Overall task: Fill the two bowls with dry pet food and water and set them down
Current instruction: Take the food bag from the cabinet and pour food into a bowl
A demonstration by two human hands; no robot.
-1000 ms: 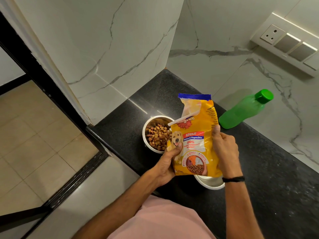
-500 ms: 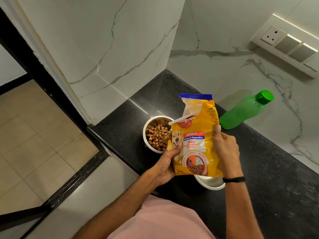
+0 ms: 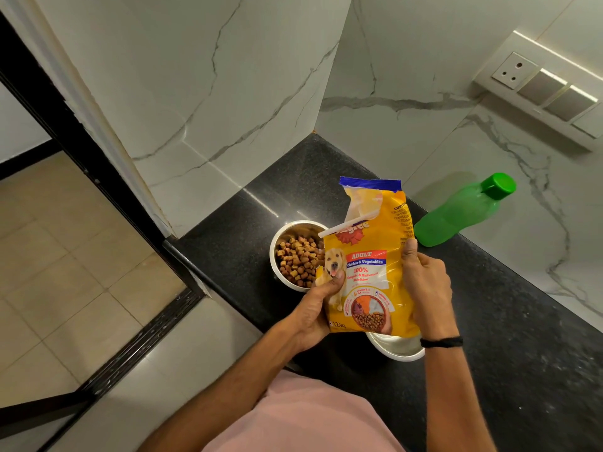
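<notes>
Between both hands, an upright yellow plastic pet-food bag (image 3: 368,265) with a torn-open blue top is pinched: the left hand (image 3: 315,313) grips its lower left edge, thumb on the front, and the right hand (image 3: 424,288) clasps its right edge. Behind its left side, a round steel bowl of brown kibble (image 3: 298,256) sits near the black granite counter's (image 3: 522,353) front edge. A second steel bowl (image 3: 399,349) peeks from beneath the bag. Counter lies bare rightward; a green capped bottle (image 3: 463,212) leans against the marble wall.
</notes>
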